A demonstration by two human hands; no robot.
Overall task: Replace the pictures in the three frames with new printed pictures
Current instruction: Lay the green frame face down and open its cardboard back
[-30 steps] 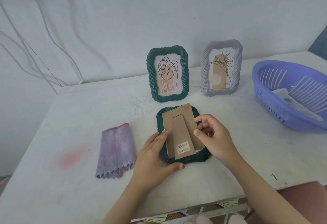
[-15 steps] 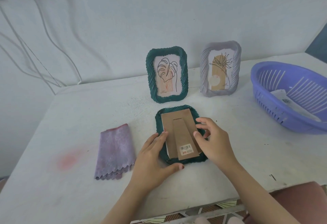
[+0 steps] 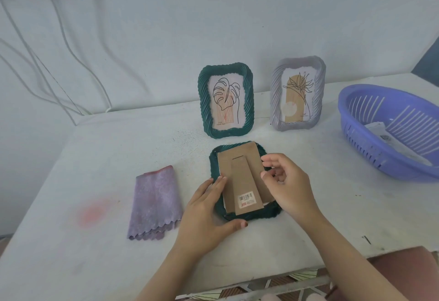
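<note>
A dark green frame (image 3: pixel 255 216) lies face down on the white table in front of me. Its brown cardboard back (image 3: pixel 240 177) with a barcode sticker faces up, slightly askew over the frame. My left hand (image 3: pixel 209 210) presses flat on the frame's left edge, thumb at its bottom rim. My right hand (image 3: pixel 288 183) pinches the cardboard back's right edge with thumb and fingers. Behind stand a second green frame (image 3: pixel 225 100) with a leaf drawing and a lilac frame (image 3: pixel 298 93) with a plant drawing, both upright.
A folded purple cloth (image 3: pixel 154 202) lies to the left of the frames. A blue slotted basket (image 3: pixel 389 129) with printed sheets inside sits at the right. White cables run down the wall at the left. The table's near edge (image 3: pixel 261 277) is below my arms.
My right hand has shifted up along the cardboard back's right edge and now pinches it; the back sits a little lower over the frame. My left hand has stayed in place.
</note>
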